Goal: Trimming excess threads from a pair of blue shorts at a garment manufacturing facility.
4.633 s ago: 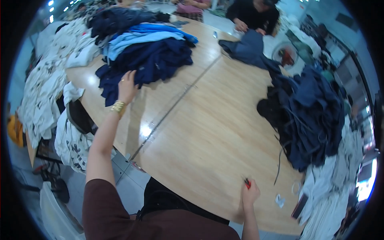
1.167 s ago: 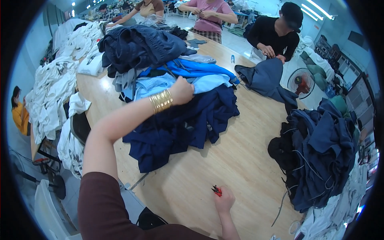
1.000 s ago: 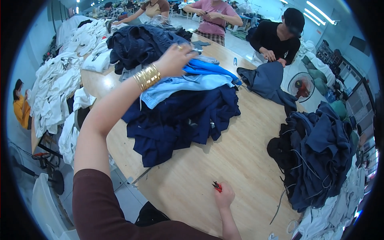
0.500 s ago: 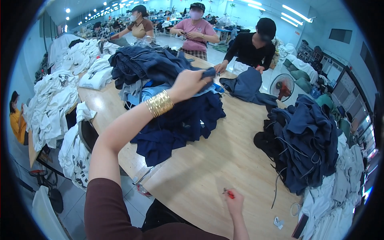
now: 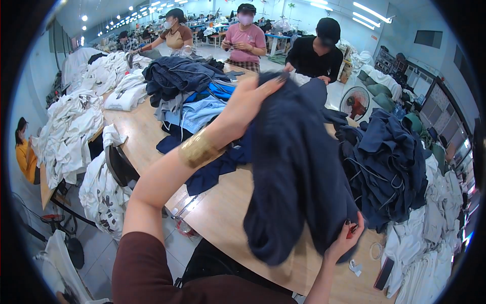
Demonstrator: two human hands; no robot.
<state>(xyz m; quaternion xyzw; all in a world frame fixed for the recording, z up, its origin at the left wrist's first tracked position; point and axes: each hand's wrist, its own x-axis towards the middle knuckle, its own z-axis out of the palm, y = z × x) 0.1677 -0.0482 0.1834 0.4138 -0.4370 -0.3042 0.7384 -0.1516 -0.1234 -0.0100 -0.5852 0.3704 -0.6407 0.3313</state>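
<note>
My left hand (image 5: 253, 101), raised over the middle of the table, grips a pair of dark blue trousers (image 5: 298, 167) by the top edge. They hang down in front of me, slightly blurred, with both legs reaching toward the near table edge. At the lower right, my right hand (image 5: 345, 239) is closed around a small red tool (image 5: 351, 232), too small to tell its kind. Its fingers are at the edge of one trouser leg; whether they also pinch the cloth, I cannot tell. Behind the trousers lies a pile of dark and light blue garments (image 5: 177, 76).
A tall heap of dark blue clothes (image 5: 387, 167) stands on the right, beside white garments (image 5: 420, 253). White clothes (image 5: 66, 137) are heaped on the left. Across the wooden table (image 5: 217, 213), a person in black (image 5: 314, 58) handles dark cloth near a fan (image 5: 356, 104).
My left hand has pulled the trousers off the pile, toward me and to the right. My right hand has risen rightward to the trouser leg, still with the red tool.
</note>
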